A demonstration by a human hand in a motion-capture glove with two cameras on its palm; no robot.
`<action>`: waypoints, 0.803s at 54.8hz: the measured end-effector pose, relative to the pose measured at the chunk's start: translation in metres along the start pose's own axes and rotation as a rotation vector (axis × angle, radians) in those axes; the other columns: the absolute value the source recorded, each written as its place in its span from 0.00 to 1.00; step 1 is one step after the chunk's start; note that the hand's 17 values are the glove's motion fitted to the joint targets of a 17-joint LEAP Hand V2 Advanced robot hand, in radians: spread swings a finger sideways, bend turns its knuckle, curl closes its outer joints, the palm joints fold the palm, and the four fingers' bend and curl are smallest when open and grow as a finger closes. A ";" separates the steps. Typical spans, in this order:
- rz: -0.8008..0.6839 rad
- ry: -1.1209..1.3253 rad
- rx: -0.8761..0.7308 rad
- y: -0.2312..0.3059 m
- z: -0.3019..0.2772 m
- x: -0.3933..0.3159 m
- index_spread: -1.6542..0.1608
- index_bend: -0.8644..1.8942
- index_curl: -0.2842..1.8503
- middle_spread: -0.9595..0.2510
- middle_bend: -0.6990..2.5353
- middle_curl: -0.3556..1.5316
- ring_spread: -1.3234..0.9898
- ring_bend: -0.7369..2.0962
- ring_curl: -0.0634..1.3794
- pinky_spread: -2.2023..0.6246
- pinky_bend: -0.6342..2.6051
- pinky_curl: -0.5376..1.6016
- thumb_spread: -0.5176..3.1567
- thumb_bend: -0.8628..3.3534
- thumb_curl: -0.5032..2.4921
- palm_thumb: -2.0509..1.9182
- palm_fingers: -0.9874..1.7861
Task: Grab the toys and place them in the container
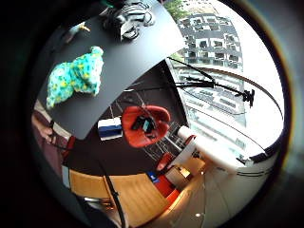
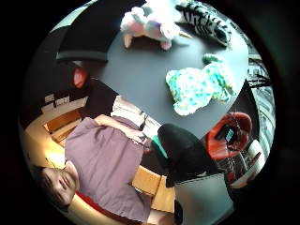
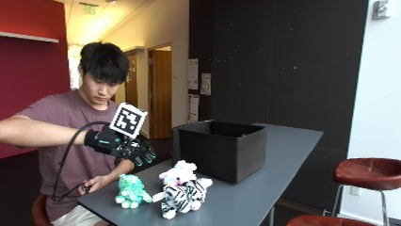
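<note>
Three soft toys are gathered near the end of the grey table (image 3: pixel 276 188) closest to the person: a green spotted toy (image 3: pixel 130 190), a zebra toy (image 3: pixel 181 197) and a white unicorn toy (image 3: pixel 177 172) just behind the zebra, touching it. The green toy stands close to the table's near corner, a little apart from the other two. The black container (image 3: pixel 220 148) is set farther along the table, open at the top, with bare table surface between it and the toys and more beyond it toward the far end. The gloved right hand (image 3: pixel 125 145) is held in the air above the green toy, touching nothing; its grip is wide, the fingers spread and pointing down. The person's bare hand (image 3: pixel 97 182) is seen low at the table's edge, beside the green toy. Only in the outside view are the container and the hand shown. In the thumb side palm view all three toys are seen from above on the table, the green toy nearest the edge and the person's lap, the unicorn's pink patches and horn visible. In the little finger side palm view the green toy and the zebra are shown, with the table's curved edge, a red stool (image 1: pixel 145 126) and the floor beyond it.
</note>
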State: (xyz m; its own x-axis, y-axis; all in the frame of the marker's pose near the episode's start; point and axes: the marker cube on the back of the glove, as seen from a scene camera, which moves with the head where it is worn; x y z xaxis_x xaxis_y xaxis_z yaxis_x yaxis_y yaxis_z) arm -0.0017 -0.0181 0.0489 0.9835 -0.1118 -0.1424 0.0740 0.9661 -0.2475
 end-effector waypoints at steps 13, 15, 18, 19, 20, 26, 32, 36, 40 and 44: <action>-0.068 -0.031 -0.090 -0.029 0.076 -0.011 0.78 0.33 0.19 0.73 0.25 0.29 0.56 0.36 0.20 0.77 0.43 0.41 0.46 0.20 0.26 0.53 0.23; -0.075 -0.049 -0.091 -0.034 0.084 -0.010 0.78 0.33 0.18 0.74 0.25 0.29 0.56 0.35 0.20 0.77 0.43 0.41 0.46 0.20 0.26 0.53 0.23; -0.084 -0.076 -0.085 -0.039 0.093 -0.009 0.78 0.33 0.18 0.74 0.25 0.29 0.56 0.34 0.20 0.78 0.43 0.41 0.46 0.20 0.26 0.53 0.23; -0.089 -0.086 -0.082 -0.041 0.095 -0.009 0.78 0.33 0.18 0.74 0.25 0.29 0.56 0.34 0.20 0.78 0.43 0.41 0.46 0.20 0.26 0.53 0.23; -0.095 -0.097 -0.079 -0.043 0.098 -0.009 0.78 0.33 0.19 0.75 0.25 0.29 0.56 0.33 0.20 0.78 0.43 0.41 0.45 0.20 0.26 0.53 0.23; -0.108 -0.172 -0.005 -0.054 0.116 -0.011 0.77 0.36 0.20 0.74 0.24 0.28 0.57 0.31 0.19 0.79 0.46 0.42 0.45 0.20 0.27 0.53 0.26; -0.109 -0.238 0.136 -0.061 0.118 -0.009 0.76 0.44 0.24 0.72 0.27 0.28 0.57 0.31 0.17 0.79 0.45 0.41 0.46 0.21 0.27 0.54 0.37; -0.100 -0.276 0.267 -0.067 0.117 -0.005 0.75 0.49 0.26 0.69 0.30 0.30 0.55 0.34 0.18 0.79 0.41 0.39 0.47 0.21 0.28 0.56 0.45; -0.062 -0.320 0.379 -0.074 0.114 -0.009 0.76 0.50 0.27 0.63 0.38 0.35 0.50 0.39 0.20 0.76 0.37 0.37 0.48 0.22 0.29 0.58 0.59; -0.028 -0.322 0.436 -0.078 0.111 -0.013 0.77 0.48 0.28 0.59 0.42 0.38 0.46 0.48 0.26 0.73 0.38 0.39 0.46 0.23 0.31 0.62 0.65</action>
State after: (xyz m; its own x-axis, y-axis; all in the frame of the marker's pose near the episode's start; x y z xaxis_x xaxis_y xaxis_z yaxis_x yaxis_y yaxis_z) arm -0.0022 -0.0663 0.1764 0.9759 -0.1284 0.1765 0.0956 0.9784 0.1834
